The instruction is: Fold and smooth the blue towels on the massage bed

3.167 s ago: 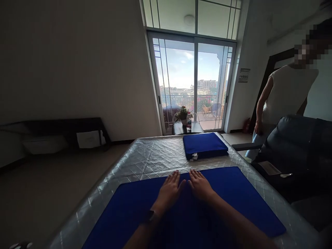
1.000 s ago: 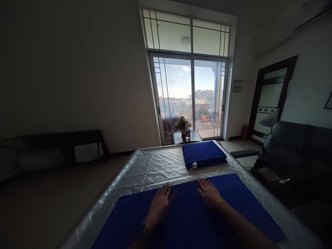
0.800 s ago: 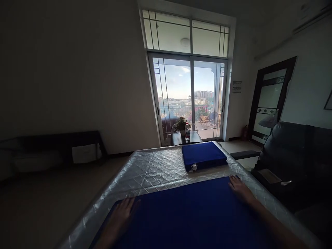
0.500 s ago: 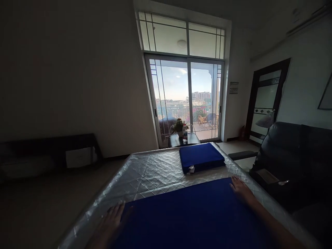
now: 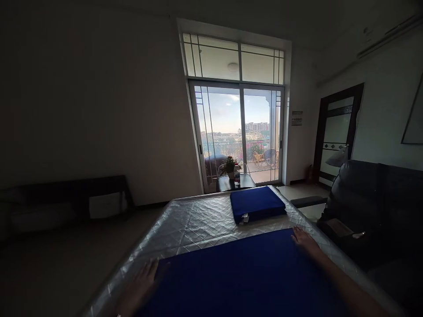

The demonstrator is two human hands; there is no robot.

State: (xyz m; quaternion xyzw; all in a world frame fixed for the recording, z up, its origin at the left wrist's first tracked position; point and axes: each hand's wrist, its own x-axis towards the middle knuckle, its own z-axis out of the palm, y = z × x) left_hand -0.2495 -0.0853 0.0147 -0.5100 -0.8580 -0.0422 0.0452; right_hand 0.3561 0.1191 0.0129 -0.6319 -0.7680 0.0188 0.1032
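A large blue cloth (image 5: pixel 231 273) lies flat over the near part of a table with a silvery quilted cover (image 5: pixel 178 224). At the cloth's far left corner rests my left hand (image 5: pixel 143 279), dim and somewhat blurred, with its fingers stretched out. My right hand (image 5: pixel 306 243) lies on the far right corner, fingers extended and flat. Neither hand is wrapped round anything. Beyond the cloth, toward the far right of the table, sits a folded blue cloth (image 5: pixel 257 202) with small white tags at its front left corner.
A small dark table (image 5: pixel 243 181) with a potted plant (image 5: pixel 229 165) and a bottle (image 5: pixel 237 174) stands past the far edge, before a glass sliding door. To the right is a black leather sofa (image 5: pixel 380 193). A low dark shelf (image 5: pixel 76 189) runs along the left wall.
The camera view has tilted up slightly, so the window and door appear lower. Both hands keep nearly the same places on the cloth's corners.
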